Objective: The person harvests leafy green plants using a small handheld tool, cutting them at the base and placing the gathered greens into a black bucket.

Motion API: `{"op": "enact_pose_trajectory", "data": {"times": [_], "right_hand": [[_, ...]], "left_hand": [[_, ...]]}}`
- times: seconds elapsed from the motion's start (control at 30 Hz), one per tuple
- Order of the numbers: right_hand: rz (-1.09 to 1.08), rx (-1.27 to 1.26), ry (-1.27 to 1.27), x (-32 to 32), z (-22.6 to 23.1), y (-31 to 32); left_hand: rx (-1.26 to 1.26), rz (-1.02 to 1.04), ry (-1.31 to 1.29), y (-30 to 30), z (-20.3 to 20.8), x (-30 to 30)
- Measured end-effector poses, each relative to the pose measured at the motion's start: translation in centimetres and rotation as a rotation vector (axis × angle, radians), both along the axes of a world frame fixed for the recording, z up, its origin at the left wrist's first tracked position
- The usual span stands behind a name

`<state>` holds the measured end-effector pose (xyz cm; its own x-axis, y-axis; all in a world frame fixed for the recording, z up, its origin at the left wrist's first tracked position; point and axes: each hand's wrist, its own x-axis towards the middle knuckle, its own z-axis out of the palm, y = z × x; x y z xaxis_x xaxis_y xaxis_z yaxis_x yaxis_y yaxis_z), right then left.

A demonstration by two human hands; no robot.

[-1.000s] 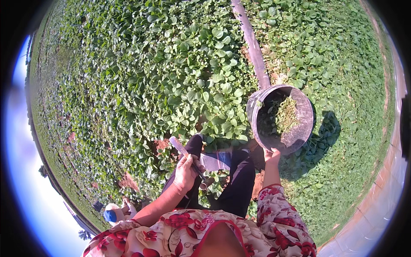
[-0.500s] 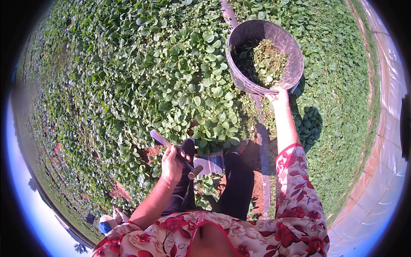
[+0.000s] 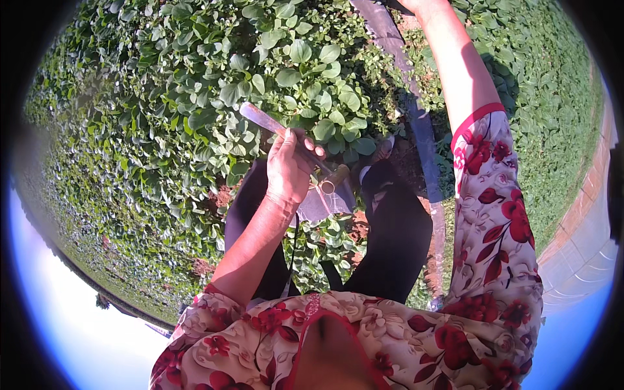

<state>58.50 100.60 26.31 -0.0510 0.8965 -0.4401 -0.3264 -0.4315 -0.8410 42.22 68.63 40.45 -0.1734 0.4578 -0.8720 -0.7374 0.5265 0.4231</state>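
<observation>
My left hand [image 3: 290,162] is closed round a slim hand tool [image 3: 262,119], its thumb along the shaft and some fingers loosely curled. The tool has a pale, flat upper end and a brown, tube-like piece [image 3: 336,179] at the lower end; its exact kind is unclear. Just below that piece is a flat, greyish, see-through sheet [image 3: 323,203]; whether it joins the tool I cannot tell. My right arm stretches forward, and my right hand [image 3: 421,5] is cut off by the top edge, its fingers out of view. A dark edge shows beside it, too little to make out.
Dense broad-leaved green plants [image 3: 299,58] surround my dark-trousered legs [image 3: 390,240]. A dark strip [image 3: 422,143] runs between the plant rows on the right, over bare reddish soil. Whitish sheeting [image 3: 582,260] lines the field's far right.
My right hand and the dark bucket of cut greens have moved up, taking the bucket out of view. My left hand with the tool has shifted up and right in the picture.
</observation>
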Motion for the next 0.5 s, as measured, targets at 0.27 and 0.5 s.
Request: {"op": "enact_pose_trajectory", "data": {"times": [0.27, 0.5], "right_hand": [[1.173, 0.138, -0.101, 0.5, 6.0, -25.3], [0.594, 0.422, -0.119, -1.2, -0.8, -29.2]], "left_hand": [[-0.144, 0.119, 0.098, 0.3, -6.6, -1.8], [0.052, -0.079, -0.127, 2.6, -7.4, -3.3]]}}
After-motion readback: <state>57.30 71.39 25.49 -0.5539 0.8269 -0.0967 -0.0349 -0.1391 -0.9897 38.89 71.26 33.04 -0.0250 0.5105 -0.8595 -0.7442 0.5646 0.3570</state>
